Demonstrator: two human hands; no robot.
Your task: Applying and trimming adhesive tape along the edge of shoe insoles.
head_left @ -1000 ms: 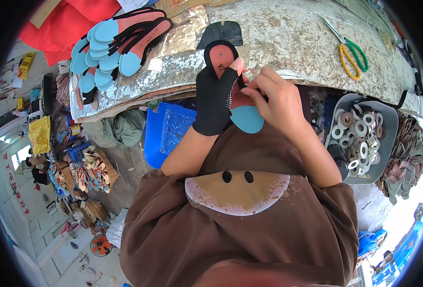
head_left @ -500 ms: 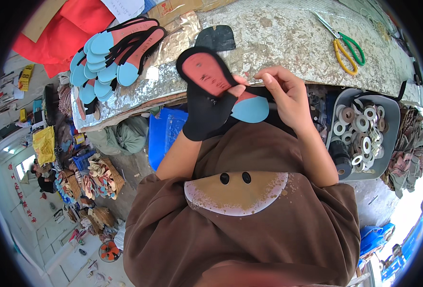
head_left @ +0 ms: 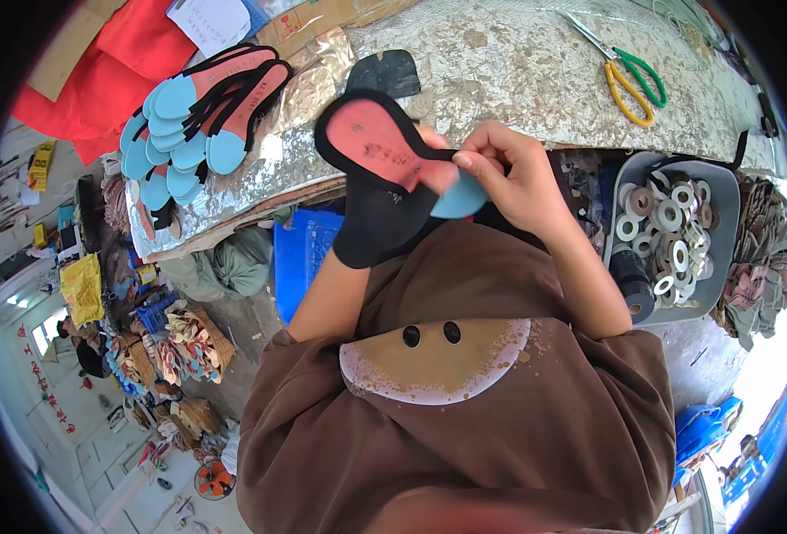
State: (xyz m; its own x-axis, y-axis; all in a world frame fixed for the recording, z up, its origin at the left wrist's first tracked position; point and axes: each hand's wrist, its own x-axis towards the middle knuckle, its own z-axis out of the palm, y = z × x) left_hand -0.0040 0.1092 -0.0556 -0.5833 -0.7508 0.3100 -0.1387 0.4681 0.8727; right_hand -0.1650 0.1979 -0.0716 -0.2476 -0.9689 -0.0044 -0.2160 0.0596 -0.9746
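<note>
Insole (head_left: 358,133), pink and blue, held up in the air at the near edge of the worn workbench (head_left: 500,62), with pink end to far left and blue end to near right. On the right, below the bench, a grey bin (head_left: 725,245). Far left on the bench, a loose pile of similar insoles (head_left: 175,111). As for handling of the raised one: probably light, thin and soft, easy to bend, not very fragile, but likely to flap if taken by one end only. Best to hold by the narrow middle, thumb above and fingers below. Far right on the bench, scissors (head_left: 611,55). Left hand (head_left: 389,205), in black glove (head_left: 371,240): clamped on the insole's middle, thumb on top. Right hand (head_left: 520,173): thumb and forefinger pinched together on the black edging (head_left: 402,116). Smallest, inside the bin: many ring-shaped rolls (head_left: 669,215), mostly white.
</note>
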